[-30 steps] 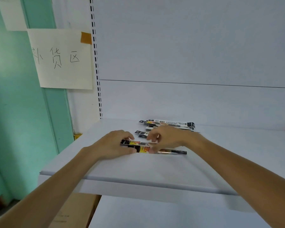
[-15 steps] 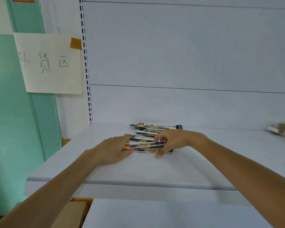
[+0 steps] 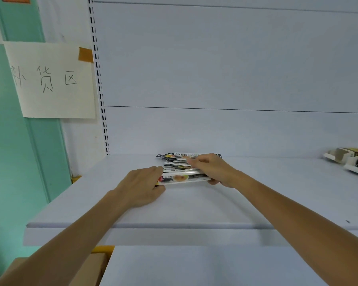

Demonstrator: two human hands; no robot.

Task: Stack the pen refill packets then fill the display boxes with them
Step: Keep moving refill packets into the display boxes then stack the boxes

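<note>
The head camera looks down at a white shelf [image 3: 194, 207]. The left hand [image 3: 140, 185] curls its fingers and thumb round the left end of a small stack of packets [image 3: 182, 178]. The right hand [image 3: 214, 170] curls round the right end of the same stack. The stack runs from left to right, low over the middle of the shelf. More loose packets [image 3: 180, 161] lie just behind it, near the back wall. Open boxes [image 3: 339, 155] sit well apart at the right edge. A paper sign [image 3: 50, 79] hangs on the left.
</note>
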